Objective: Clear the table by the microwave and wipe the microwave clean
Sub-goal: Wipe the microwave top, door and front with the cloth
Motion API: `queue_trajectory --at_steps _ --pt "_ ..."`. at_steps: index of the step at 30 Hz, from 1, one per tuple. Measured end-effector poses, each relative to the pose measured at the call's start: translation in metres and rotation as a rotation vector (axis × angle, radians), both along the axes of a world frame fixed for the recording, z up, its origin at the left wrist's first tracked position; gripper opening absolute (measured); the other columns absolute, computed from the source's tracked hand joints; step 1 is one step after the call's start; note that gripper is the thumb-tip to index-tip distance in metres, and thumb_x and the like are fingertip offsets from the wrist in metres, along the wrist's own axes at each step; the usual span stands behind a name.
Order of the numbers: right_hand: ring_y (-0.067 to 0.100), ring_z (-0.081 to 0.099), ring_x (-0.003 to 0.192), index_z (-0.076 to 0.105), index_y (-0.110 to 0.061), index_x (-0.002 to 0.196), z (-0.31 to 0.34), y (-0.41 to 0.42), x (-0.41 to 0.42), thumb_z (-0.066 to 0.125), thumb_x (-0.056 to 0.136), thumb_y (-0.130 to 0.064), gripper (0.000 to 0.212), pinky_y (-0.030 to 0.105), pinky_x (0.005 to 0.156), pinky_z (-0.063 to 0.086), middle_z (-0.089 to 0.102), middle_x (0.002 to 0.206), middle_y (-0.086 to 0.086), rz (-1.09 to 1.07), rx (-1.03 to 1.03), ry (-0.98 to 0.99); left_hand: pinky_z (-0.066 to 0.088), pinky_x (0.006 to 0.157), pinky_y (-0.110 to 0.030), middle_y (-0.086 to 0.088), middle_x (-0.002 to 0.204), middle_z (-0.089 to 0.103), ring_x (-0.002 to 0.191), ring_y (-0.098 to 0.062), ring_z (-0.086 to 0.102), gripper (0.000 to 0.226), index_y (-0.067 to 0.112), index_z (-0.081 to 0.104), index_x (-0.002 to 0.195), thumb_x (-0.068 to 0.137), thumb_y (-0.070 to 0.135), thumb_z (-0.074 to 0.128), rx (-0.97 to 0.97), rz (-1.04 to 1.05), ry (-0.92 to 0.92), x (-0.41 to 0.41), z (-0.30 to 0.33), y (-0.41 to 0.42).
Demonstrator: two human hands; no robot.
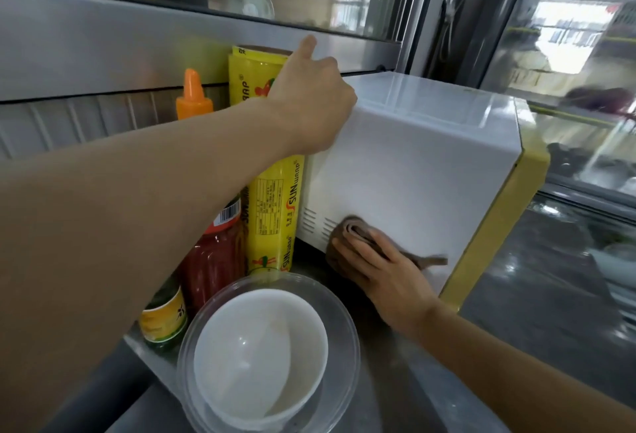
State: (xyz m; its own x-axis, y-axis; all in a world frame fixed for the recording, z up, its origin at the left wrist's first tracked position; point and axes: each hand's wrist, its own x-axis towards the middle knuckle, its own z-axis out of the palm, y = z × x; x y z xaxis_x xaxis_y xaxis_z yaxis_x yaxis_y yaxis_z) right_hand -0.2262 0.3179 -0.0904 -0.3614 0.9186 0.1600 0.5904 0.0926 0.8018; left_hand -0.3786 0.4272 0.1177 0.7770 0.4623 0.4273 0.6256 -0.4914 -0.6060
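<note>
Right hand [382, 278] presses a brown cloth [354, 236] flat-fingered against the white microwave [413, 157]; left hand [309, 102] grips its far-left corner beside yellow "SUNWRAP" rolls [275, 216].

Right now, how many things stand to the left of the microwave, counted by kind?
Bottles: 3 — orange-capped bottle, red sauce bottle, yellow-label bottle
Wrap rolls: 2 — yellow wrap roll, second wrap roll
Bowls: 1 — white bowl
Lids: 1 — clear lid
Total: 7
</note>
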Motion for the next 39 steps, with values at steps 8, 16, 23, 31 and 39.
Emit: queue_trajectory --at_steps 8,16,23,31,39 --pt "0.032 0.002 0.146 0.011 -0.012 0.150 -0.002 -0.078 0.045 0.069 0.069 -0.026 0.101 0.049 0.118 -0.001 0.014 0.156 0.010 -0.070 -0.053 0.060 0.018 0.111 -0.049 -0.009 0.099 0.061 0.112 -0.024 0.049 0.033 0.024 0.057 0.119 0.088 0.019 0.048 -0.026 0.004 -0.005 0.001 0.002 -0.001" --pt "0.032 -0.006 0.144 0.022 -0.016 0.145 -0.004 -0.003 0.005 0.055 0.087 -0.026 0.068 0.052 0.110 -0.024 0.005 0.156 0.011 -0.061 -0.048 -0.043 0.021 0.109 -0.048 -0.009 0.096 0.060 0.104 -0.024 0.052 0.029 0.022 0.059 0.114 0.088 0.018 0.049 -0.011 -0.006 -0.016 0.001 0.000 -0.001" --pt "0.033 -0.009 0.142 0.033 -0.018 0.144 0.005 -0.029 0.018 0.058 0.081 -0.028 0.068 0.051 0.112 -0.022 0.003 0.154 0.011 -0.118 -0.044 -0.020 0.030 0.098 -0.043 -0.009 0.096 0.059 0.101 -0.024 0.052 0.033 0.023 0.057 0.120 0.090 0.015 0.047 -0.015 -0.028 0.029 -0.001 0.010 0.000" --pt "0.030 0.002 0.146 0.031 -0.013 0.147 0.019 0.047 -0.020 0.051 0.086 -0.032 0.066 0.051 0.106 -0.030 0.012 0.158 0.010 0.007 -0.136 -0.016 0.029 0.075 -0.032 -0.004 0.103 0.058 0.082 -0.022 0.045 0.039 0.030 0.054 0.126 0.091 0.014 0.043 -0.042 -0.096 0.118 -0.004 0.026 0.011" --pt "0.031 0.027 0.141 0.059 -0.012 0.127 0.020 0.026 -0.006 0.072 0.067 -0.032 0.065 0.050 0.115 -0.012 0.038 0.149 0.011 -0.061 -0.192 0.005 0.027 0.076 -0.032 -0.003 0.111 0.061 0.089 -0.023 0.054 0.040 0.030 0.055 0.126 0.091 0.015 0.042 -0.097 -0.132 0.086 -0.008 0.029 0.011"
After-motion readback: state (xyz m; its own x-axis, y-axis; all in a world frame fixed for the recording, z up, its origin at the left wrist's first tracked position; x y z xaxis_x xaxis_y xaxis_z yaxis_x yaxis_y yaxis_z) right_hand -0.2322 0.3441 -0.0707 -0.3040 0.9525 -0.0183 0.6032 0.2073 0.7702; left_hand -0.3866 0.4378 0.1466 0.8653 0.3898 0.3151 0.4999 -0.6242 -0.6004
